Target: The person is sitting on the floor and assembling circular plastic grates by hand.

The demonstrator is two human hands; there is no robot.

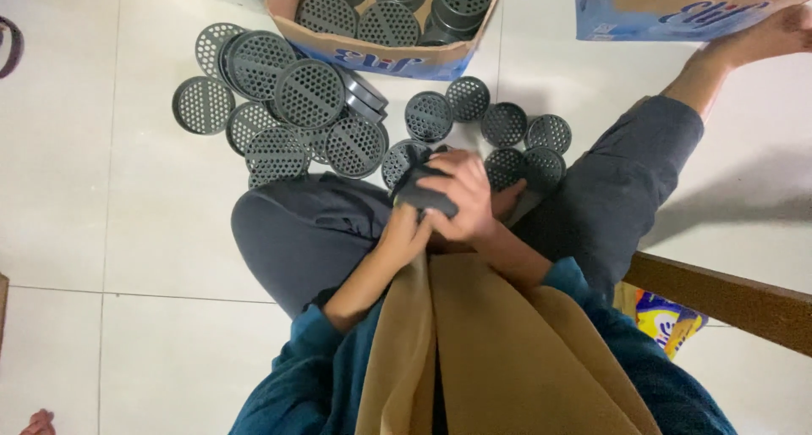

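I sit on a white tiled floor and look down at my lap. Both hands meet over my knees on one dark grey round plastic part (425,193). My right hand (463,196) wraps over its top, and my left hand (404,232) grips it from below. The part is mostly hidden by my fingers. Just beyond my hands lie several small grey perforated caps (505,123) on the floor. Farther left is a heap of larger grey perforated discs (309,94).
A cardboard box (385,56) holding more grey perforated parts stands at the top centre. A second blue-printed box (677,12) is at the top right, by my bare foot (774,33). A wooden rail (727,298) runs at the right, with a colourful packet (668,321) under it.
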